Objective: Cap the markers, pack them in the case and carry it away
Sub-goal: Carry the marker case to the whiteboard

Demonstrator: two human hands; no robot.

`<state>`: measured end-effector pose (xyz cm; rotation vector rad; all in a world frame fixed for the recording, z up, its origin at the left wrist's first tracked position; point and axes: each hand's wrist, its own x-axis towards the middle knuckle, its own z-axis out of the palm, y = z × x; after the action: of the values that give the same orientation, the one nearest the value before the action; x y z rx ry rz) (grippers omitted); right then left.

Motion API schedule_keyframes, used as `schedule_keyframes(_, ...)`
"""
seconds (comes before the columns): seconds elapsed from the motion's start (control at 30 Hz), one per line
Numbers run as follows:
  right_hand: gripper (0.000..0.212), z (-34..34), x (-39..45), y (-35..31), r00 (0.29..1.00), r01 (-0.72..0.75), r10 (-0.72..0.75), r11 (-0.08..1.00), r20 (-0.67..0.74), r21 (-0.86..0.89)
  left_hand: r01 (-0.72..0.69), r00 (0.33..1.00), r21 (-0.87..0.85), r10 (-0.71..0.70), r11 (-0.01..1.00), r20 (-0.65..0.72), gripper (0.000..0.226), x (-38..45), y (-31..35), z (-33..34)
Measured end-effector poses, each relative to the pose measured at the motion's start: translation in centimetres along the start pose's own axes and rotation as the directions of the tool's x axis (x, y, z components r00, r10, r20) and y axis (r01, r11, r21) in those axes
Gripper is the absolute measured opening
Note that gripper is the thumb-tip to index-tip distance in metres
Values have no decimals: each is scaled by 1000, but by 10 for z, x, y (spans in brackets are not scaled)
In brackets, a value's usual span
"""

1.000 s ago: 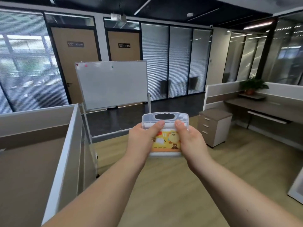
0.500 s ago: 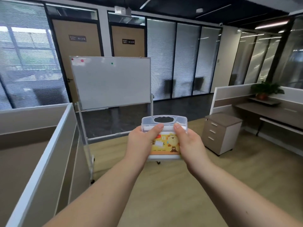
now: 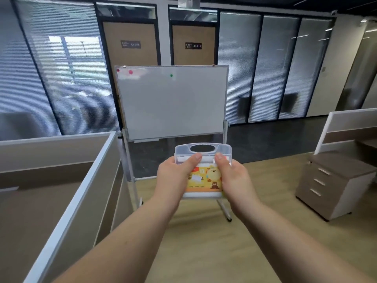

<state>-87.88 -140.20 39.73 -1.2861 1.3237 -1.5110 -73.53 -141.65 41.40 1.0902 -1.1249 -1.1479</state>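
A clear plastic marker case (image 3: 203,176) with a carry handle on top and a yellow cartoon label is held out in front of me at chest height, lid closed. My left hand (image 3: 173,176) grips its left side, thumb across the front. My right hand (image 3: 234,176) grips its right side the same way. The markers inside are hidden behind the label and my fingers.
A wheeled whiteboard (image 3: 172,103) stands straight ahead. A desk partition (image 3: 81,180) runs along the left. A drawer cabinet (image 3: 334,184) stands at the right on the wooden floor (image 3: 204,242). Glass walls and two doors (image 3: 130,43) close the back.
I have walked forward and turned left: the whiteboard has grown and shifted to centre, the cabinet slid right. Both hands keep the same hold on the case.
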Motion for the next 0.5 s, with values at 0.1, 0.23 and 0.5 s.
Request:
schedule_keyframes(0.1, 51, 17, 44, 17, 999, -23, 21, 999, 45, 34, 0, 999, 15, 1, 1000, -35, 30, 40, -9, -4)
schedule_keyframes(0.23, 58, 30, 101, 35, 995, -40, 33, 997, 91, 70, 7, 996, 24, -5, 1000, -90, 30, 92, -18, 0)
schedule_keyframes(0.5, 50, 34, 237, 61, 975, -18, 2, 997, 224, 69, -30, 982, 73, 43, 997, -183, 31, 209, -31, 34)
